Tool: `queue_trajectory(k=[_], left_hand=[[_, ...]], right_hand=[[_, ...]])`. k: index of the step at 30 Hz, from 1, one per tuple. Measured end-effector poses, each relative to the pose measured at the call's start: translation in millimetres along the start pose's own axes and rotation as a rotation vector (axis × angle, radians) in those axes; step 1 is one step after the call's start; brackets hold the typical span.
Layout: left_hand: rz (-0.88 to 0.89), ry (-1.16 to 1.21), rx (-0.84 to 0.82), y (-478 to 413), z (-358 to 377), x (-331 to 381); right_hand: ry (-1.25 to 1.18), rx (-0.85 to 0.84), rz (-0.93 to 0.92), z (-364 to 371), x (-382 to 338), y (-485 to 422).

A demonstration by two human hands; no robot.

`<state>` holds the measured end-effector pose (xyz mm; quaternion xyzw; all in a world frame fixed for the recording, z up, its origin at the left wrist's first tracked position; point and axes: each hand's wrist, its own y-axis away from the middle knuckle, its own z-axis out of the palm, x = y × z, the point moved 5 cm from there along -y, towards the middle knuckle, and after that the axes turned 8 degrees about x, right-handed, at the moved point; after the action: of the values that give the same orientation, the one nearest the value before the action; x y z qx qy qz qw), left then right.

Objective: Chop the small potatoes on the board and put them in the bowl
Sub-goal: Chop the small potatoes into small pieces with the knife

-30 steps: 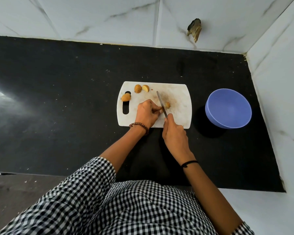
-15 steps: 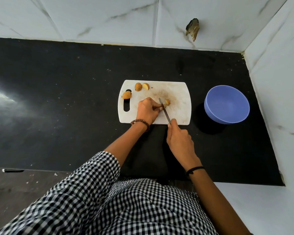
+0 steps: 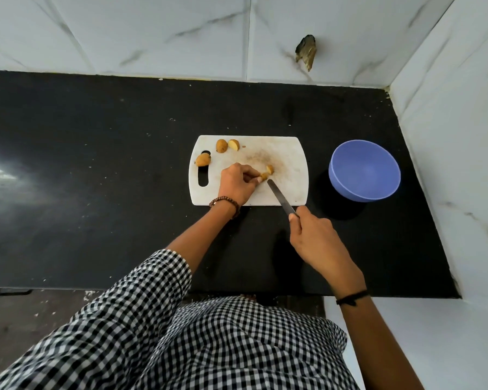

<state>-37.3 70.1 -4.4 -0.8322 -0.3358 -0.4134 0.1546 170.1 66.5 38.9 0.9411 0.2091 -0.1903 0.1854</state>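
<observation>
A white cutting board (image 3: 289,153) lies on the black counter. My left hand (image 3: 235,182) rests on the board and pinches a cut potato piece (image 3: 264,176); a second cut piece (image 3: 270,169) lies just beyond it. My right hand (image 3: 314,239) grips a knife (image 3: 281,197) by its handle, the blade angled up-left with its tip just below the cut pieces. A whole small potato (image 3: 203,159) sits by the board's handle slot, and a whole potato (image 3: 221,145) and a half potato (image 3: 234,144) lie at the far edge. The blue bowl (image 3: 364,169) stands right of the board and looks empty.
The black counter (image 3: 96,178) stretches wide to the left. White marble-look tiled walls close the back and right side, with a broken hole (image 3: 306,53) in the back wall. My checked shirt fills the lower frame.
The knife has pulled back toward me and off the potato; my right hand moved down and right. The potato now lies in two pieces, one held by my left fingers.
</observation>
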Motion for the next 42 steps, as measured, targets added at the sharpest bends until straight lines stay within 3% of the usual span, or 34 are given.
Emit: queue_trajectory(k=[10,33,42], left_hand=[[0.007,0.031,-0.037,-0.3,-0.4,-2.6],[0.134,-0.028,0.021,-20.3,6.5,21.0],[0.208,-0.19,-0.084,-72.8,53.8,63.0]], right_hand=[[-0.268,0.197,0.016,6.4,-18.4,-51.3],[-0.392,0.31,-0.054,1.2,-39.5,-123.2],[-0.375,0.422,0.096,-22.7,-15.8,-166.2]])
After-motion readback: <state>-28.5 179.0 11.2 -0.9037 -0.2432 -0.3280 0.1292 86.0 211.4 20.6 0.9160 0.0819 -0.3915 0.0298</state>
